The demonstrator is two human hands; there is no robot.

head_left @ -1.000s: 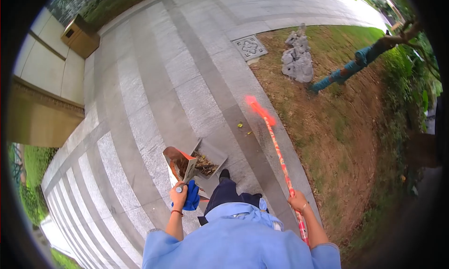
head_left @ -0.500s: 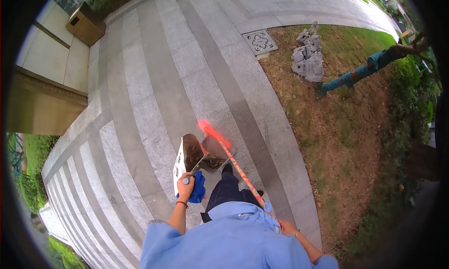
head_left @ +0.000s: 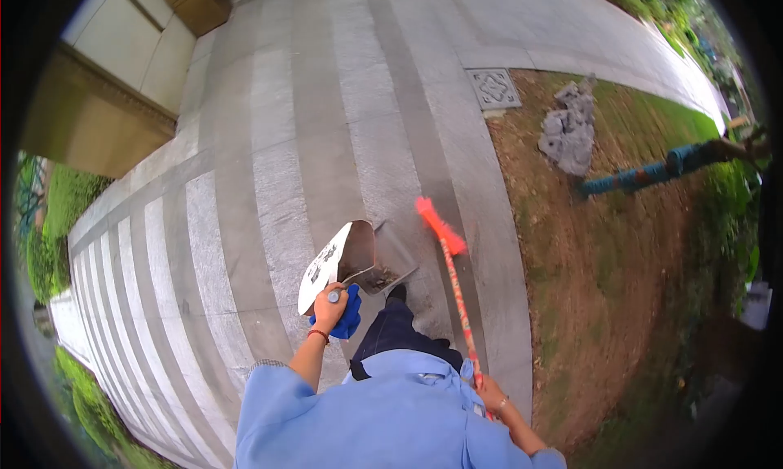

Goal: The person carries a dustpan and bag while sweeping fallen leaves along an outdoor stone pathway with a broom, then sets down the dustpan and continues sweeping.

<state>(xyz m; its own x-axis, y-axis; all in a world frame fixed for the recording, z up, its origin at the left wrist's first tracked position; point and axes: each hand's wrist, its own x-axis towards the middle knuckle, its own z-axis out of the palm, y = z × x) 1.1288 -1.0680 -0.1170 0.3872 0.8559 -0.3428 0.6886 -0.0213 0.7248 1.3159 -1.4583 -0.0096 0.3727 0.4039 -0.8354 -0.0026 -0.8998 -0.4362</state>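
1. The left hand (head_left: 329, 307) was closed around the grey-ended handle (head_left: 334, 296) of the dustpan (head_left: 323, 267), its fingers wrapped below the tip.
2. The dustpan stood just ahead of that hand, its white side with dark marks facing outward and its open grey tray (head_left: 397, 253) spreading forward and to the hand's right. Some debris (head_left: 387, 280) lay inside.
3. A blue cloth or bag (head_left: 348, 316) hung just beside the left hand, on its right.
4. The right hand (head_left: 490, 393) was gripping the shaft of the broom (head_left: 458, 304) low down, near the waist.
5. From the right hand the broom ran forward and slightly left to its red bristles (head_left: 441, 227), right of the tray and apart from it; whether they touched the paving (head_left: 326, 155) could not be told.
6. A pale rock (head_left: 569, 128) lay well ahead and right of the right hand.
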